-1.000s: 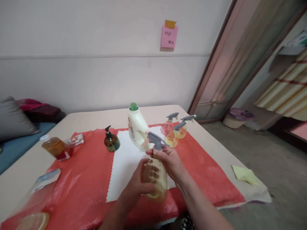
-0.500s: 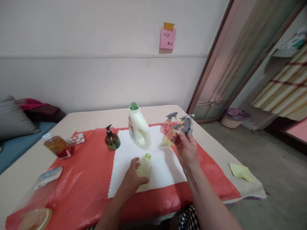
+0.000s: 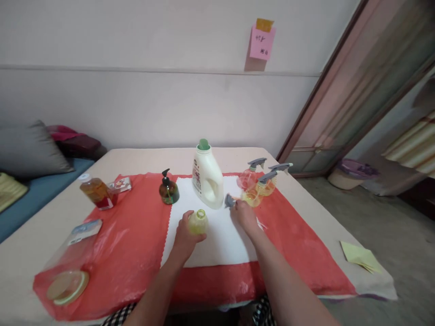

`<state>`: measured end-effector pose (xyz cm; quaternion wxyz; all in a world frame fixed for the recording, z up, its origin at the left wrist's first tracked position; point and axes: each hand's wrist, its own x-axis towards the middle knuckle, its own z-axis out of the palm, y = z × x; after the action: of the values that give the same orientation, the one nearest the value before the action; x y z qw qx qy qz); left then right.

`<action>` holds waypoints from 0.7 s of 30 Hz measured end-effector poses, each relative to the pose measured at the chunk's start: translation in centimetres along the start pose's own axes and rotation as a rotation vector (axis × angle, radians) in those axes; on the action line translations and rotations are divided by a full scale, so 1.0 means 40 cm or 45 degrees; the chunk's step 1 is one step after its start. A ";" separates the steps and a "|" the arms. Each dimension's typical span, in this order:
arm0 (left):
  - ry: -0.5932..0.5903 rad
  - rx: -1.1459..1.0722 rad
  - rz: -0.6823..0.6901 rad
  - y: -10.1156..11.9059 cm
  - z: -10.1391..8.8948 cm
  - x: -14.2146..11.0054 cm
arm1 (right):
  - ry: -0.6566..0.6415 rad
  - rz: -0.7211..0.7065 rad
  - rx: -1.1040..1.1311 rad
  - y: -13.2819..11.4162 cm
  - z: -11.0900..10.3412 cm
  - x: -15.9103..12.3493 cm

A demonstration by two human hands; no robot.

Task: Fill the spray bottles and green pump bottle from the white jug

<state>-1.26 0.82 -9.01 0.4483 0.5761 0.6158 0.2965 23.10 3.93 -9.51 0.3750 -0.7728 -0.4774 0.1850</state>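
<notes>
Now that right hand [image 3: 245, 215] has lowered the pinched grey trigger head [image 3: 229, 200] to frame centre, left hand [image 3: 185, 233] grips the yellow spray bottle [image 3: 198, 223], neck now accessible.

Right of one cream plastic jug [image 3: 203, 176]: three round translucent spray bottles [image 3: 247, 180], one loose grey trigger [image 3: 229, 200]. Left: one brown pump bottle [image 3: 169, 193], one white-capped amber bottle [image 3: 97, 191]. In front: one open yellowish bottle [image 3: 199, 222].

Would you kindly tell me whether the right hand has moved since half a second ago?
Yes; judged against the white jug, the right hand has moved left, nearer to it, and lower.
</notes>
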 end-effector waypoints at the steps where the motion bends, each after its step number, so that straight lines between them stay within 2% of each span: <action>1: 0.005 0.017 0.008 -0.005 0.000 0.000 | -0.016 -0.018 -0.021 0.005 0.000 -0.004; 4: 0.025 0.015 0.003 -0.017 -0.003 -0.001 | 0.000 -0.123 -0.006 0.002 -0.009 -0.015; 8: 0.051 -0.021 -0.019 -0.023 -0.012 -0.002 | 0.051 -0.247 0.124 -0.046 0.005 -0.020; 11: 0.031 -0.062 -0.042 -0.023 -0.010 -0.007 | 0.055 -0.252 0.239 -0.096 0.058 -0.013; 16: 0.035 -0.058 -0.090 -0.024 0.001 -0.012 | 0.098 -0.076 0.383 -0.178 0.147 0.024; 19: 0.030 -0.043 -0.088 -0.025 -0.002 -0.010 | 0.136 -0.046 0.486 -0.225 0.126 0.030; 21: 0.002 -0.055 -0.058 -0.025 -0.009 -0.011 | 0.175 -0.069 0.536 -0.252 0.064 0.013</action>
<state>-2.06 0.31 -9.64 0.4669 0.5520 0.6224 0.3000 15.64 8.06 -3.52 0.5644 -0.6752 -0.4223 0.2173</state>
